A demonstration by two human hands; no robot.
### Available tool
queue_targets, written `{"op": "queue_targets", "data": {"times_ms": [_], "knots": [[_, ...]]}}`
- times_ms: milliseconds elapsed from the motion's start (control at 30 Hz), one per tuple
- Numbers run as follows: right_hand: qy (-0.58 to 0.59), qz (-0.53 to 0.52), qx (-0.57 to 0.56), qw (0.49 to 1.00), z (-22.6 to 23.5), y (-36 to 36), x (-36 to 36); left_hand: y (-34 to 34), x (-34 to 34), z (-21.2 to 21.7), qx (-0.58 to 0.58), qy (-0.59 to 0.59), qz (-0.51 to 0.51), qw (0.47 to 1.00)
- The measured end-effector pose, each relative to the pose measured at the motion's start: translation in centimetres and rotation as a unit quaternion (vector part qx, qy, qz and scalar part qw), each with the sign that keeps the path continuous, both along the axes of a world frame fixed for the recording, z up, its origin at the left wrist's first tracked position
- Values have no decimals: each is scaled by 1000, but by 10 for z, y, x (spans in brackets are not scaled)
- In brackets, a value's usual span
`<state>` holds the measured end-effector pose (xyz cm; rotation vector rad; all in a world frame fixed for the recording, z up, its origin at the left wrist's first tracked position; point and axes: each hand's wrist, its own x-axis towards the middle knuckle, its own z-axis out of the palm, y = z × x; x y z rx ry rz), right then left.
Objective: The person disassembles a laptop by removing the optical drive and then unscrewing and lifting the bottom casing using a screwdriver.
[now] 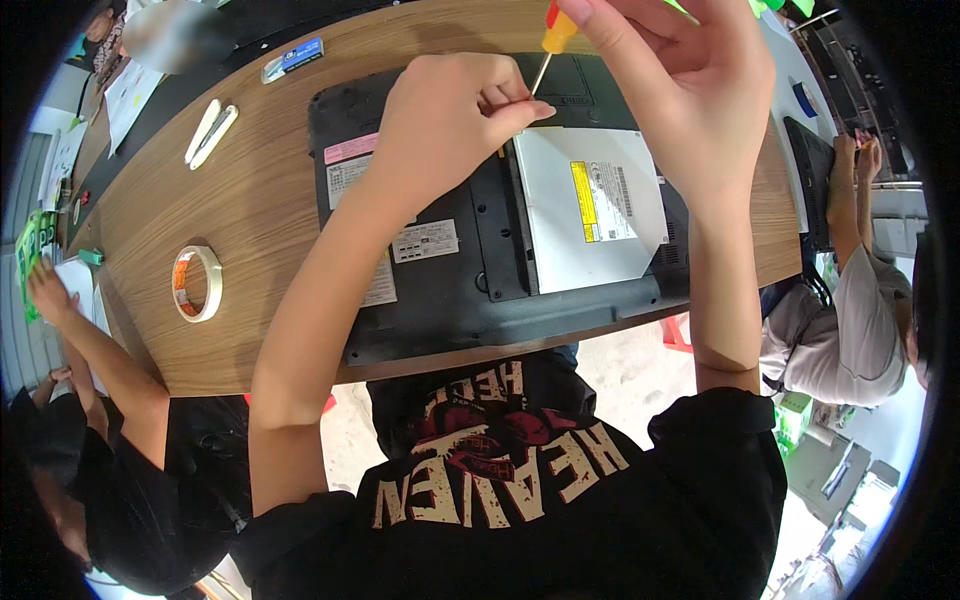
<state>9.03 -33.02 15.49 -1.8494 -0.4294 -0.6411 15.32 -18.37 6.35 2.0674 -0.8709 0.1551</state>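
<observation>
A black laptop (400, 320) lies bottom side up on the wooden table in front of me. On its right part rests a silver optical drive (560, 235) with a yellow and white label. My right hand (690, 90) grips the yellow and red handle of a screwdriver (561, 32) at the top edge, its fingers partly cut off by the frame. The thin shaft slants down to the laptop's far part. There my left hand (450, 120) is closed, thumb and curled fingers around the shaft's lower end. The tip is hidden by these fingers.
Left of the laptop lie a roll of tape (198, 284), a white folding tool (211, 133) and a small blue and white box (293, 60). People sit at both sides, one person's arm (120, 390) at the left. A dark laptop (810, 180) stands at the right.
</observation>
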Motion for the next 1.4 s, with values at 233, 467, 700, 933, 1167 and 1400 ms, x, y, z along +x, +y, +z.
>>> {"op": "queue_targets", "data": {"times_ms": [233,467,700,933,1167,1400], "knots": [[-53,73,-37,995,-17,-2,15,3,3,4,13,-6,26,1000],[-149,-55,-105,982,-33,-19,17,-9,4,3,-44,0,-76,996],[-139,-69,-24,988,-37,-19,8,1,-8,-6,99,92,-50,990],[-50,-91,-103,989,-27,-22,2,2,-12,-4,72,46,-94,992],[-41,-42,-120,991,-21,-25,5,1,-10,-7,7,60,-47,997],[-44,45,-109,992,-20,-21,5,4,-6,-14,-20,51,-34,998]]}}
